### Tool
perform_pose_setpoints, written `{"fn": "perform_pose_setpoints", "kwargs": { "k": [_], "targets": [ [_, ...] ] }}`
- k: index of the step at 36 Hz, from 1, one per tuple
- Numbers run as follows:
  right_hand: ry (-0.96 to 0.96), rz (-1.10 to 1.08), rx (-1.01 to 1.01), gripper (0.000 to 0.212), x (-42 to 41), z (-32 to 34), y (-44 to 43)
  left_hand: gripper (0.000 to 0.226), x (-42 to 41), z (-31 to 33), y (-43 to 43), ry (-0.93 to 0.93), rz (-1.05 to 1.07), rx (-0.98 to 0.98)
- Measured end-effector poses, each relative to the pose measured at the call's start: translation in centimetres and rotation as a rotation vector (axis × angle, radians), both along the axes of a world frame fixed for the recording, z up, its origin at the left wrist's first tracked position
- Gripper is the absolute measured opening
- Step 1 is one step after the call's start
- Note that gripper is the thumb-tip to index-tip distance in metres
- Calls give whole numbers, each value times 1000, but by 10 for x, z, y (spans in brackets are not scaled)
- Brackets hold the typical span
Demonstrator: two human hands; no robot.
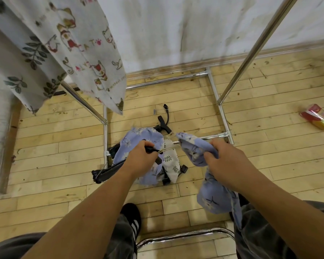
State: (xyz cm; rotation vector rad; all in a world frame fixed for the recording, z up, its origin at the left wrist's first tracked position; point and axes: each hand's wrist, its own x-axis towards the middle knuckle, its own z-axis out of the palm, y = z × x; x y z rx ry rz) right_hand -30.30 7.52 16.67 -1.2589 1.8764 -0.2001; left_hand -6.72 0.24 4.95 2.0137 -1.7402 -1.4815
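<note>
Head view showed the left hand (142,158) curled tight round a black hanger (158,160), probably to steady it while cloth was fitted on. The right hand (220,159) clenched a bunch of blue floral cloth (212,199), its free end hanging by the knee. Both were held over a heap of cloths (171,161) on the wooden floor (269,165), inside the metal drying rack (252,53), where a cat-print cloth (94,58) hung.

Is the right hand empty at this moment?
No, the right hand grips a bunch of the blue floral cloth.
</note>
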Motion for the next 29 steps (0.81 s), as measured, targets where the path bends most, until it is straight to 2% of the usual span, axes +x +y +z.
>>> {"fn": "perform_pose_setpoints", "kwargs": {
  "k": [4, 8, 15, 22, 26, 29],
  "targets": [
    [2, 44, -2, 13, 0, 0, 0, 19, -1, 3, -1, 6, 15, -7],
    [4, 51, -14, 30, 1, 1, 1, 23, 3, 4, -2, -22, 44, -42],
    [28, 88, 19, 38, 1, 4, 1, 42, 2, 6, -1, -58, 37, -48],
    [38, 95, -8, 37, 0, 2, 1, 51, 4, 5, -1, -82, -40, -84],
    [33, 96, -22, 36, 0, 1, 1, 62, 5, 0, 0, -85, -108, -32],
    [10, 91, -34, 34, -1, 1, 1, 60, 6, -1, -3, -100, -135, -33]
  ]
}}
